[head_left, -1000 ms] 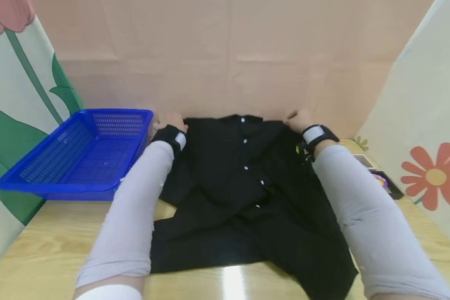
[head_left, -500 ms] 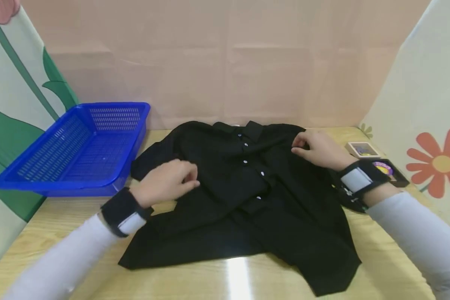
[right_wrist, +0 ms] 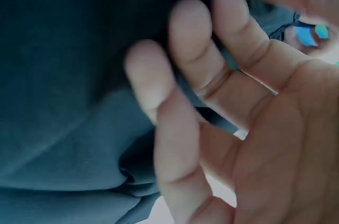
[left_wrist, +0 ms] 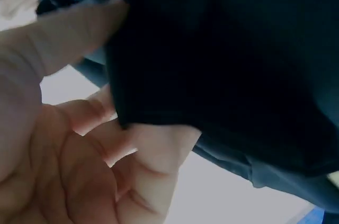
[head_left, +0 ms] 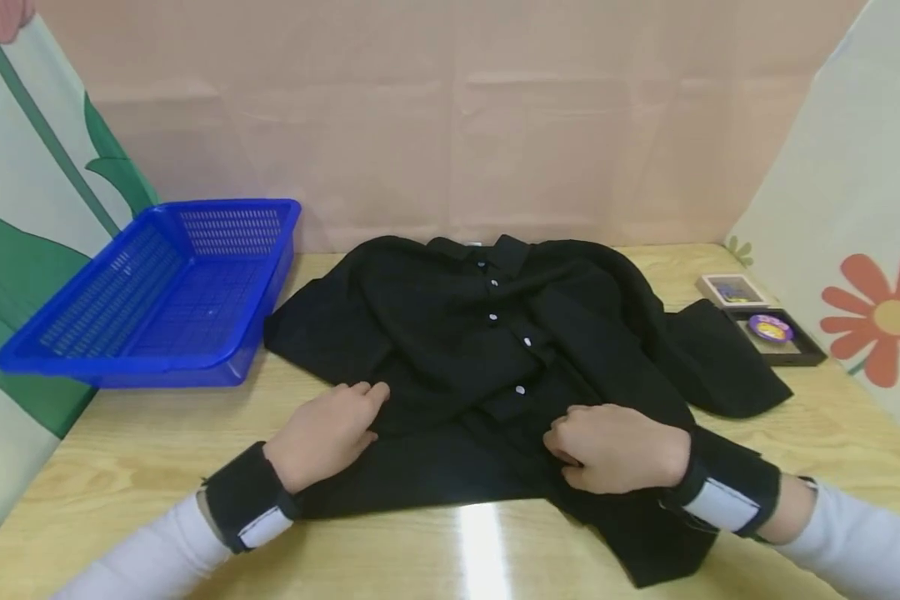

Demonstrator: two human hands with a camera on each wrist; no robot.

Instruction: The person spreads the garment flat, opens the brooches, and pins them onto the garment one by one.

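A black button-up shirt (head_left: 450,350) lies front up, its collar toward the back wall and small white buttons down the middle. At its lower left side, my left hand (head_left: 326,433) holds the shirt edge; in the left wrist view the cloth (left_wrist: 222,49) passes between thumb and fingers, hiding some fingertips. My right hand (head_left: 615,450) is over the lower right front, fingers loosely bent. The right wrist view has its fingertips (right_wrist: 148,68) against the dark cloth, with the thumb apart from them.
A blue plastic basket (head_left: 150,292) stands left of the shirt. Beyond the right sleeve sit a small light box (head_left: 731,290) and a dark tray (head_left: 795,354) with a purple-and-yellow item. A pink wall covering (head_left: 450,125) rises behind the wooden table (head_left: 150,450).
Both hands have let go of the shoulders and come down to the lower shirt. The collar now lies flat, the right sleeve spreads outward, and the lower left corner has shifted inward.
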